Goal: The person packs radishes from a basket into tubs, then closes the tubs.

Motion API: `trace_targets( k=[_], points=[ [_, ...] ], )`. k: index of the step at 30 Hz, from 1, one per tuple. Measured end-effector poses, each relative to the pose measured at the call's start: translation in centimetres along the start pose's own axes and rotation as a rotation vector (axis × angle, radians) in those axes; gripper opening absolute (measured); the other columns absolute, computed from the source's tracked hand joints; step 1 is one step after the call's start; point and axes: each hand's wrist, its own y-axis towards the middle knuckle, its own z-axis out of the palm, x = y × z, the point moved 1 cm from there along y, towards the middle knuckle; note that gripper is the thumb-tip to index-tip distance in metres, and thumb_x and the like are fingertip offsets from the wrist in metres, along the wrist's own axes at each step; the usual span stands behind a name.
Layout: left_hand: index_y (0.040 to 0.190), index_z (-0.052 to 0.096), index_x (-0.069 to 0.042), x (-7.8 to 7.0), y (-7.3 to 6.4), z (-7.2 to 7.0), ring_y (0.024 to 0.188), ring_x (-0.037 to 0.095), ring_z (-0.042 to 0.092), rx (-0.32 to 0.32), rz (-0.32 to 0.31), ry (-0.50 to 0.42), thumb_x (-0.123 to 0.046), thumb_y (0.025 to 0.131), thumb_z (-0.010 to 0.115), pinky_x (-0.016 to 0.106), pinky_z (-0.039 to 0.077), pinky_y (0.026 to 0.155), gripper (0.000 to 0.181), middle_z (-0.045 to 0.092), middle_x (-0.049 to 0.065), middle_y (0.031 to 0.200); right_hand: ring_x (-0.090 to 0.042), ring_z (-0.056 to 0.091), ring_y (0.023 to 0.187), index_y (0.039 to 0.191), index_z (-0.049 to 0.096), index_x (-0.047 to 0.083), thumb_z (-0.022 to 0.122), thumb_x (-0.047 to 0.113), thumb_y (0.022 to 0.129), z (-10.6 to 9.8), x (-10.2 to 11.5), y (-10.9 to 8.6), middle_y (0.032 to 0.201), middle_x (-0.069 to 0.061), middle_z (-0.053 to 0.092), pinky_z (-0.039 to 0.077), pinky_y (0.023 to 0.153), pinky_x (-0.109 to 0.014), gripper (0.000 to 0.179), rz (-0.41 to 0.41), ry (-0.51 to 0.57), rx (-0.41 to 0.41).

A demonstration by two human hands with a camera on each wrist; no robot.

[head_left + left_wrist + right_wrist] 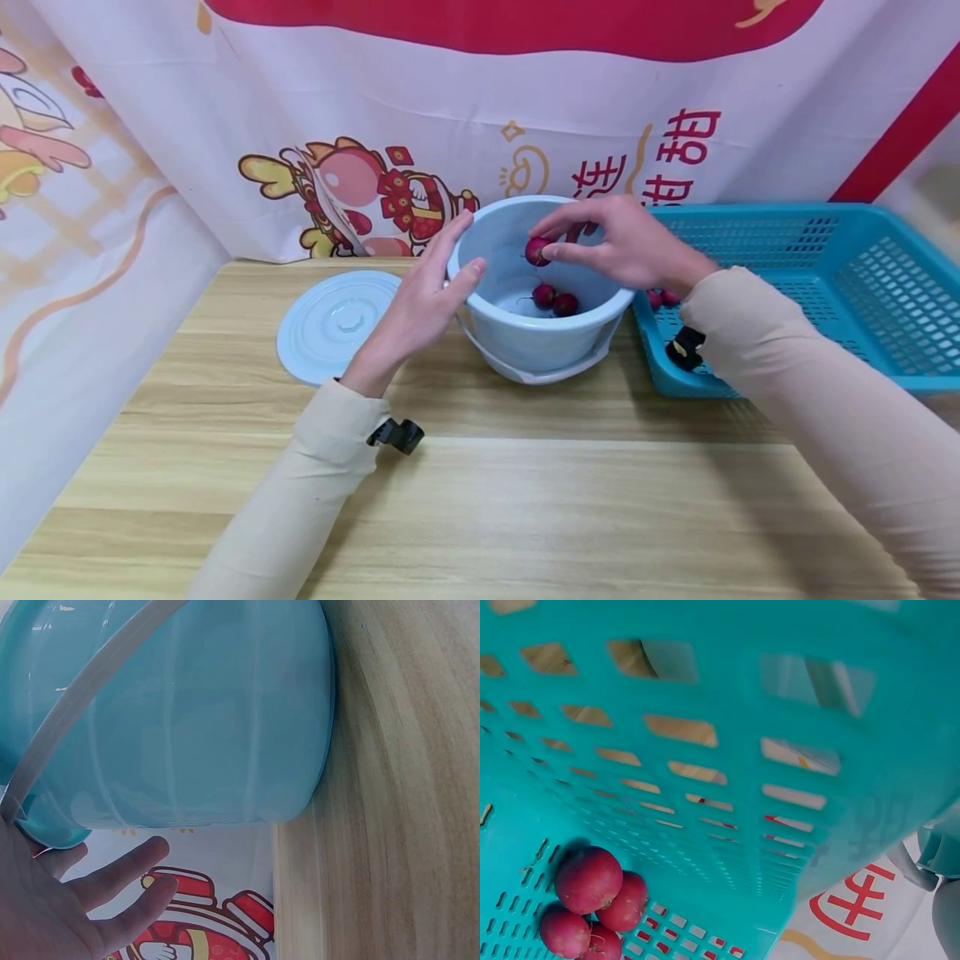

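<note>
My left hand [423, 304] rests at the left rim of a light blue bucket [517, 340], its thumb over the edge. In the left wrist view, its fingers [124, 879] are spread and fairly straight beside the bucket wall. My right hand [615, 242] is over the bucket's opening and pinches a red radish [536, 251] between thumb and fingertips. Something dark red also shows under its fingers, mostly hidden. Two radishes [553, 300] lie on the bucket's floor. In the right wrist view, several radishes [589, 879] sit in a turquoise basket [525, 787]; the right hand is out of that view.
The turquoise basket stands right of the bucket, beneath my right forearm. A round light blue lid [330, 325] lies flat on the wooden table [525, 508] to the left. The bucket's pale handle [90, 682] hangs down its near side. A printed cloth [420, 100] hangs behind.
</note>
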Motion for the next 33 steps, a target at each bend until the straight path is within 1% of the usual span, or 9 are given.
trace_targets(
  k=[6,12,15,20,23,26,29,31,33],
  points=[
    [0.17,0.022,-0.033,0.0,0.0,0.1,0.161,0.028,0.032,-0.001,0.006,-0.009,-0.054,0.106,0.045,0.061,0.045,0.121,0.072,0.019,-0.005,0.179,-0.022,0.068,0.119,0.133,0.075,0.021,0.079,0.026,0.096,0.0,0.0,-0.3,0.126,-0.002,0.078,0.059,0.101,-0.051,0.037,0.0,-0.002,0.01],
    [0.17,0.022,-0.034,0.0,-0.1,0.2,0.161,0.028,0.033,0.001,0.009,-0.014,-0.054,0.105,0.045,0.062,0.044,0.121,0.072,0.019,-0.007,0.179,-0.021,0.069,0.118,0.131,0.076,0.022,0.079,0.028,0.096,-0.1,-0.1,-0.4,0.124,-0.001,0.079,0.059,0.101,-0.05,0.035,0.003,-0.005,0.014],
    [0.17,0.022,-0.034,0.0,0.0,0.2,0.161,0.027,0.033,0.002,0.01,-0.014,-0.054,0.106,0.046,0.061,0.044,0.121,0.072,0.019,-0.007,0.179,-0.022,0.069,0.117,0.13,0.077,0.021,0.079,0.027,0.096,-0.1,-0.1,-0.4,0.124,-0.003,0.078,0.059,0.101,-0.051,0.034,0.001,-0.006,0.011],
    [0.17,0.023,-0.033,0.0,0.0,0.0,0.16,0.028,0.035,-0.007,0.01,-0.012,-0.053,0.106,0.047,0.061,0.046,0.12,0.072,0.021,-0.006,0.179,-0.025,0.068,0.119,0.13,0.077,0.019,0.078,0.027,0.096,-0.1,-0.1,-0.2,0.129,-0.007,0.077,0.06,0.1,-0.053,0.034,-0.019,-0.008,0.012],
    [0.17,0.022,-0.032,0.1,0.0,0.1,0.159,0.029,0.036,-0.004,0.014,-0.016,-0.052,0.106,0.046,0.06,0.049,0.117,0.071,0.02,-0.006,0.179,-0.024,0.065,0.122,0.13,0.077,0.02,0.078,0.028,0.097,-0.2,-0.2,-0.2,0.132,-0.005,0.075,0.059,0.1,-0.052,0.035,-0.008,-0.002,0.019],
    [0.17,0.022,-0.033,0.1,0.1,0.1,0.16,0.029,0.035,0.001,0.013,-0.018,-0.053,0.106,0.046,0.061,0.049,0.117,0.072,0.02,-0.006,0.179,-0.022,0.061,0.124,0.13,0.077,0.021,0.078,0.029,0.097,-0.3,-0.4,-0.2,0.133,-0.003,0.074,0.056,0.103,-0.053,0.035,0.012,0.034,0.029],
    [0.17,0.022,-0.033,0.1,0.0,0.1,0.161,0.029,0.034,0.001,0.01,-0.018,-0.053,0.106,0.046,0.061,0.049,0.117,0.072,0.02,-0.006,0.179,-0.02,0.064,0.124,0.13,0.076,0.021,0.077,0.029,0.098,-0.7,-0.5,-0.3,0.132,-0.002,0.075,0.055,0.107,-0.052,0.034,0.021,0.101,0.03],
    [0.17,0.022,-0.032,0.0,0.0,0.1,0.161,0.029,0.033,-0.001,0.011,-0.015,-0.053,0.105,0.047,0.062,0.048,0.118,0.072,0.02,-0.006,0.179,-0.019,0.067,0.122,0.131,0.076,0.021,0.077,0.027,0.098,-1.1,-0.5,-0.4,0.131,-0.002,0.076,0.056,0.107,-0.047,0.033,0.028,0.164,0.016],
    [0.17,0.022,-0.032,-0.1,-0.1,0.0,0.161,0.029,0.033,-0.004,0.011,-0.012,-0.053,0.105,0.047,0.062,0.047,0.118,0.073,0.02,-0.006,0.179,-0.018,0.071,0.118,0.132,0.075,0.021,0.076,0.027,0.098,-1.7,-0.4,-0.6,0.128,-0.002,0.077,0.058,0.104,-0.038,0.034,0.043,0.224,-0.013]
  ],
)
